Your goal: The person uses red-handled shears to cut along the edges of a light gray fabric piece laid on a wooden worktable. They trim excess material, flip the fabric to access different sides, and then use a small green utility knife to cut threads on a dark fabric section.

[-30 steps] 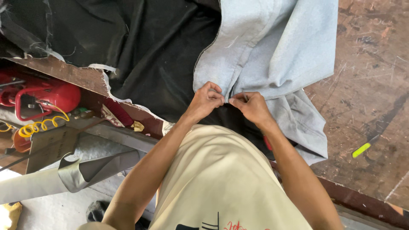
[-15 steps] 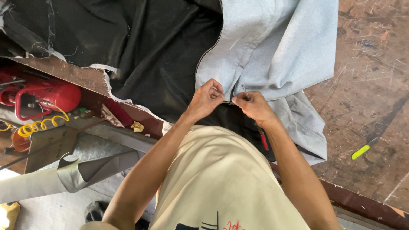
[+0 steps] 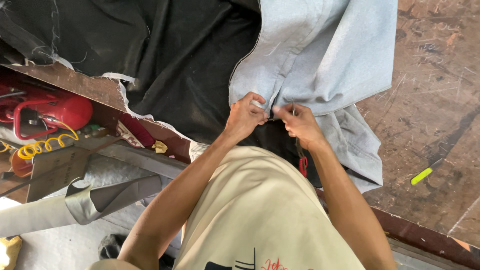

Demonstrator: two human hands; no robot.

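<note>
Compressor sitting red under the bench at left, black cloth spreading above. Left hand pinching the light-blue fabric at its seam, now shifted slightly up. Right hand clamping beside it, thin tool newly showing between fingers; worn wooden table and green marker lying rightward.

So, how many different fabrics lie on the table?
2: a black fabric spread on the left, and a light blue fabric on the right, pinched by both hands. More may be hidden underneath.

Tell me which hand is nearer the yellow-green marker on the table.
Right. The right hand pinches the grey cloth, on the marker's side; the left hand is beyond it, farther away.
</note>
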